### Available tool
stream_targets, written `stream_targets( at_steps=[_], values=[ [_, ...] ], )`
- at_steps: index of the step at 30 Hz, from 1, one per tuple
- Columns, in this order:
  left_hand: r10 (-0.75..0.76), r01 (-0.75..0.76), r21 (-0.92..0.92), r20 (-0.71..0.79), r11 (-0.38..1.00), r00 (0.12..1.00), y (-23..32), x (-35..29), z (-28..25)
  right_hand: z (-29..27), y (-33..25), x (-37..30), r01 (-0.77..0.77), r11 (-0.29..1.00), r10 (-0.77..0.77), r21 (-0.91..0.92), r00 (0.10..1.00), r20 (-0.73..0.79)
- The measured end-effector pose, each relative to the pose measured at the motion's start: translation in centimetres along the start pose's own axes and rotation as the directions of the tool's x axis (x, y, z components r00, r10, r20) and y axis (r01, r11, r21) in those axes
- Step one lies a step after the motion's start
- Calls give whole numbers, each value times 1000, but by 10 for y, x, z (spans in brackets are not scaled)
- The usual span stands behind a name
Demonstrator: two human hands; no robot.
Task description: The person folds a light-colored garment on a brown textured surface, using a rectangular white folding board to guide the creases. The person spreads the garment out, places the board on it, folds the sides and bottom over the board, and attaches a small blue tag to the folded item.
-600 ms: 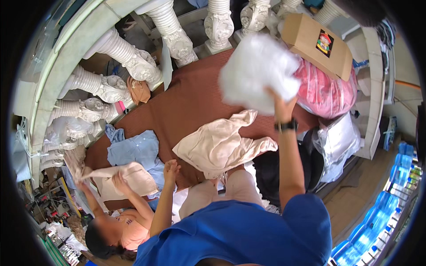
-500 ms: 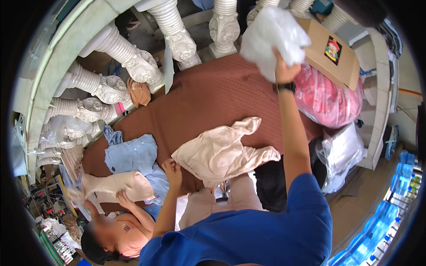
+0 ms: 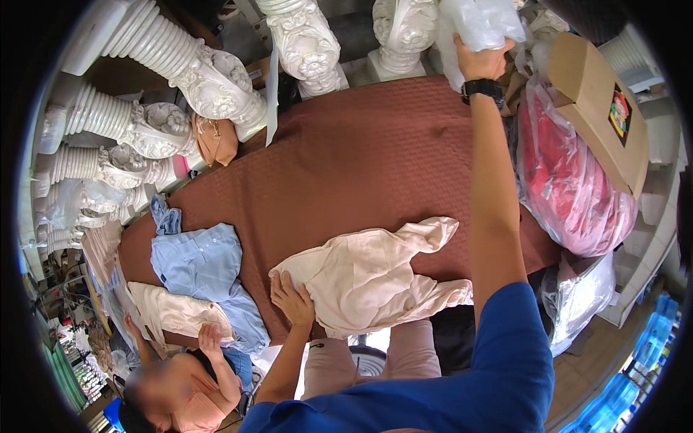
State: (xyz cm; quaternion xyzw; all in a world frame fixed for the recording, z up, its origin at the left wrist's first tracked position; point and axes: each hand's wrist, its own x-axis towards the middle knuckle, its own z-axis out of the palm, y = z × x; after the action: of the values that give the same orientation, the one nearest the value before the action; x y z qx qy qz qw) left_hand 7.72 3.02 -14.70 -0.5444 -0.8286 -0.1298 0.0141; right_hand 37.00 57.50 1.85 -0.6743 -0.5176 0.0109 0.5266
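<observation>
The cream garment [image 3: 364, 274] is lying spread on the brown cloth [image 3: 346, 151], presumably to keep it flat; the left hand [image 3: 292, 299] is touching its left edge (whether pinching, I can't tell), perhaps steadying it. Farther out, the right hand [image 3: 482, 63] is gripping crumpled white plastic [image 3: 480, 25], seemingly holding it clear of the garment. Beside that, a cardboard box [image 3: 588, 94] is resting against a bagged red bundle [image 3: 567, 173].

At one o'clock the top edge crops the translucent plastic bag [image 3: 484, 22], which partly hides the right hand [image 3: 482, 63], and at four the dark rim cuts off blue water bottles [image 3: 653, 332].
</observation>
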Motion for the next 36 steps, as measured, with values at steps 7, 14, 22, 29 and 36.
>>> stream_targets(
  at_steps=[7,14,22,29,36],
  values=[
    [-16,16,-13,6,1000,1000,2,7,3,39,-11,51,69,883,71,-465,958,278],
    [-20,21,-29,27,999,999,2,5,-3,94,32,50,230,880,-30,-416,900,434],
    [-9,11,-56,24,998,1000,-3,9,6,11,50,-26,256,950,-311,177,741,595],
    [-70,89,-498,55,863,996,13,-24,-54,-201,11,-240,-102,953,-248,285,280,928],
    [512,268,-636,755,724,409,25,-170,-68,-301,141,-310,231,914,53,-333,747,663]
  ],
)
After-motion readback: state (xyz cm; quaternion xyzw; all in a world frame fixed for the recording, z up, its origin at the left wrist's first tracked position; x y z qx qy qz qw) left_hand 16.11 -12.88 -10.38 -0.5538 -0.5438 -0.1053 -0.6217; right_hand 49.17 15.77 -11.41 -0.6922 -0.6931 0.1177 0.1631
